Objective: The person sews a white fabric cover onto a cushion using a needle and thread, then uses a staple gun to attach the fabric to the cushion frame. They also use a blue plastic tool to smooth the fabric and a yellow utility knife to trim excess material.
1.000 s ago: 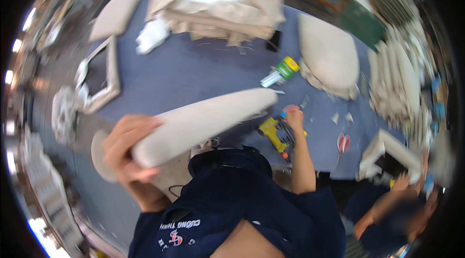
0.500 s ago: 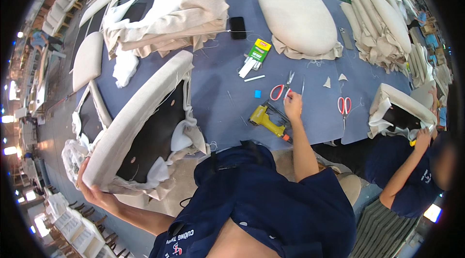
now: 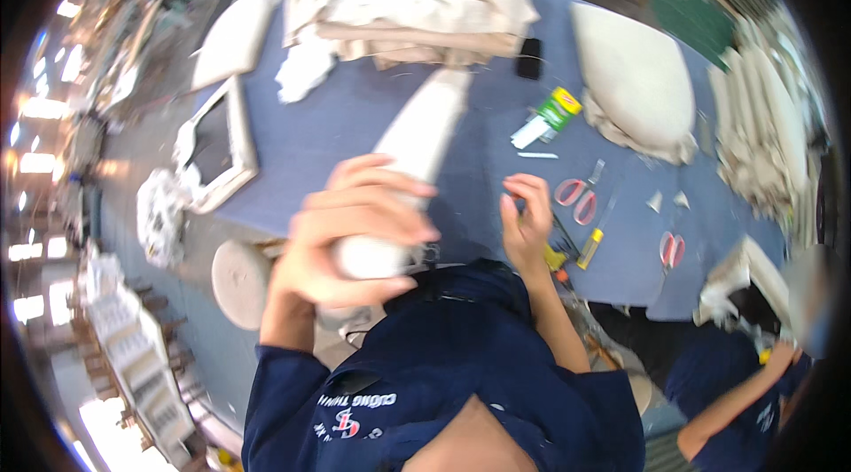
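Observation:
My left hand (image 3: 355,228) grips the lower end of a beige upholstered cushion (image 3: 424,126), fingers wrapped over it. The cushion stands edge-on above the blue-grey table, and motion blurs it. Over the table to the right, my right hand (image 3: 530,217) is curled, thumb and fingertips close together; whatever they hold, if anything, is hidden. Beside it lie red-handled scissors (image 3: 581,197) and a yellow-handled cutter (image 3: 590,247). A yellow staple gun (image 3: 554,257) shows partly behind the right wrist.
Folded beige fabric (image 3: 417,24) is heaped at the back, with a black phone (image 3: 529,59) beside it. A green box (image 3: 557,113) and a padded cushion (image 3: 634,73) lie further right. Another pair of scissors (image 3: 671,250) lies near a co-worker's arm (image 3: 740,401) and cushion frame.
The cushion has swung from the left to in front of me, from its black underside showing to edge-on. My right hand has left the scissors. The view has shifted left.

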Demonstrator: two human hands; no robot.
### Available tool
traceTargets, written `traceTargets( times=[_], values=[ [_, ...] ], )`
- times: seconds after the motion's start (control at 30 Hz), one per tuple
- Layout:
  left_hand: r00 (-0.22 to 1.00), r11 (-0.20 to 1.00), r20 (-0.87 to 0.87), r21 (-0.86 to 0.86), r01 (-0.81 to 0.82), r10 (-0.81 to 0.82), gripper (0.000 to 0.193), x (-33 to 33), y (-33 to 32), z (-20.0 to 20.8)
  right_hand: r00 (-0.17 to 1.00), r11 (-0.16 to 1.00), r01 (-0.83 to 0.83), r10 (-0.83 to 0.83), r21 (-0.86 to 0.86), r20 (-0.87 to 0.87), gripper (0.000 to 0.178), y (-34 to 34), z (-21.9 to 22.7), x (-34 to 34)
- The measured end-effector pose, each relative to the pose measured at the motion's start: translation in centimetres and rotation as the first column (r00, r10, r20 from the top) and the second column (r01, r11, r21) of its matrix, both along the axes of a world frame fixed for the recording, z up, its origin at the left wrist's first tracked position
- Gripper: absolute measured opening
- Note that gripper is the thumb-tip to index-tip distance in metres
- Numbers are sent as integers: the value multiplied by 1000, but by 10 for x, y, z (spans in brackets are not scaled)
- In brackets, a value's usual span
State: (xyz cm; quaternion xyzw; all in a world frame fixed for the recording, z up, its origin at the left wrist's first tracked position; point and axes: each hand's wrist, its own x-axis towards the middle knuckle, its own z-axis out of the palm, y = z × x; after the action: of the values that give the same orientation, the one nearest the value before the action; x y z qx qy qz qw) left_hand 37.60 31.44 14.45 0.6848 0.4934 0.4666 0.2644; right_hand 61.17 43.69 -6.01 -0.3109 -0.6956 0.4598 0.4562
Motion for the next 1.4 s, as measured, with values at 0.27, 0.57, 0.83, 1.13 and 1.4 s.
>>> traceTargets(
  times=[0.27, 0.57, 0.83, 1.13, 1.4],
  values=[
    [997, 996, -43, -54, 66, -68, 29, 45, 18, -12, 880, 976, -18, -88, -216, -467, 32, 15, 17, -63],
    [997, 997, -10, -19, 73, -73, 30, 42, 21, -11, 573, 994, -63, -41, 94, 818, 27, 51, -195, -48],
    [1000, 1000, 17, -1, 5, -5, 32, 23, 13, -6, 565, 984, 12, 140, -177, 813, 20, 65, -192, -61],
    [1000, 1000, 12, -8, -21, 21, 31, 24, 19, -13, 937, 781, -279, 96, -558, -335, 14, 58, 23, -8],
    [999, 998, -15, -23, 51, -52, 28, 41, 32, -15, 867, 821, -417, 231, 390, 442, 30, -1, 220, 37]
  ],
)
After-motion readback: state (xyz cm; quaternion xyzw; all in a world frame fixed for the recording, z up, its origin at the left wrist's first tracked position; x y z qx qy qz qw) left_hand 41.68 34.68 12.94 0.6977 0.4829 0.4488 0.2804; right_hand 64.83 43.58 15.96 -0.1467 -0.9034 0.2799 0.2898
